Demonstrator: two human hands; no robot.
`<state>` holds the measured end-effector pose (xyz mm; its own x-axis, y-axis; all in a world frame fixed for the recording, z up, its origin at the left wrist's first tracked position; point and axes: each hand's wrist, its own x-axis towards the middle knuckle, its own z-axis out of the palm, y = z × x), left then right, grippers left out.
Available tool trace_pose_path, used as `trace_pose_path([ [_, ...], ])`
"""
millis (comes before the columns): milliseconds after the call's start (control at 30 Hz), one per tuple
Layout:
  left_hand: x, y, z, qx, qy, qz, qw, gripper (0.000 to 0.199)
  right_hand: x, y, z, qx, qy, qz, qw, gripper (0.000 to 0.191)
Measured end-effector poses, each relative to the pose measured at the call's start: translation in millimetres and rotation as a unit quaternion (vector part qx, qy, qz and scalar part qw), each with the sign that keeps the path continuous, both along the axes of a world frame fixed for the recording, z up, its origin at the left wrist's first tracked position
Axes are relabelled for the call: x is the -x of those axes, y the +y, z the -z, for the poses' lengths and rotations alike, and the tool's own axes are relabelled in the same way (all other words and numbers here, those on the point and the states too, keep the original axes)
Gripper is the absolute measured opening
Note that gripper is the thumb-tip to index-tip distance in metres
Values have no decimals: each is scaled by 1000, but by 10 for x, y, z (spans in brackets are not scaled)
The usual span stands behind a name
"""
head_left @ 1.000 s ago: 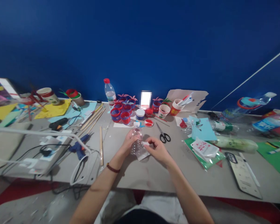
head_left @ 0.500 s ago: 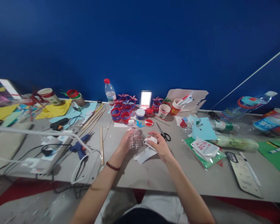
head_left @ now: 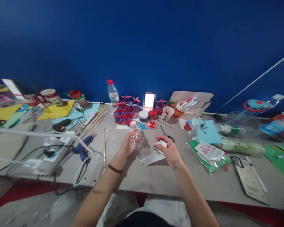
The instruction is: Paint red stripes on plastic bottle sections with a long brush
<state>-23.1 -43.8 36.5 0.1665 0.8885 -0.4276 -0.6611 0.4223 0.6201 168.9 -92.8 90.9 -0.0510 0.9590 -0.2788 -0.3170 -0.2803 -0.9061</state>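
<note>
My left hand point(head_left: 127, 143) is wrapped round a small clear ribbed plastic bottle point(head_left: 136, 142), held upright above the table without a visible cap. To its right, my right hand point(head_left: 169, 149) pinches a folded white piece, paper or tissue point(head_left: 161, 145), in its fingers. Below that piece a pale strip of paper point(head_left: 152, 158) reaches down towards the table; whether the two are joined I cannot tell. Scissors point(head_left: 167, 134) with dark handles lie just beyond my right hand. A blue paper cut-out point(head_left: 143, 126) and a red-and-white disc point(head_left: 152, 125) are behind the bottle.
Purple and red bottle-bottom cups point(head_left: 119, 117) cluster at the back, beside a red-capped bottle point(head_left: 113, 94). On the left are a blue glue gun point(head_left: 82, 149), wooden sticks point(head_left: 94, 122) and a power strip point(head_left: 53, 157) with cables. A phone point(head_left: 248, 179) lies at right.
My right hand has moved a little to the right and nearer to me with the white piece, widening the gap to the bottle. My left hand still holds the bottle. The view has shifted slightly.
</note>
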Motion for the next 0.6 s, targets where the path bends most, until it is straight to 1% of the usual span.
trace_pose_path([
  [67, -8, -10, -8, -3, 13, -5, 1000, 20, -85, -111, -77, -2, -10, 17, 1000, 52],
  [133, -11, -19, -9, -2, 23, -5, 1000, 19, -200, -260, -99, -5, -24, 47, 999, 51],
  [233, -10, -31, -13, -4, 21, 8, 1000, 18, -419, -526, -63, 11, -55, 103, 993, 50],
  [333, -14, -49, -35, -8, 9, 22, 1000, 20, -688, -806, -12, 44, -109, 171, 978, 51],
  [400, -26, -61, -56, -5, 10, 24, 1000, 20, -900, -1003, 17, 68, -157, 215, 962, 53],
  [467, -42, -70, -78, -2, 16, 23, 1000, 19, -1141, -1218, 52, 99, -201, 259, 939, 55],
  [533, -56, -74, -96, 0, 24, 20, 1000, 18, -1402, -1441, 110, 115, -254, 304, 911, 55],
  [567, -61, -75, -104, 3, 28, 20, 999, 18, -1532, -1547, 152, 123, -286, 326, 892, 53],
  [600, -65, -76, -113, 5, 33, 18, 999, 18, -1657, -1642, 202, 128, -318, 337, 877, 50],
])
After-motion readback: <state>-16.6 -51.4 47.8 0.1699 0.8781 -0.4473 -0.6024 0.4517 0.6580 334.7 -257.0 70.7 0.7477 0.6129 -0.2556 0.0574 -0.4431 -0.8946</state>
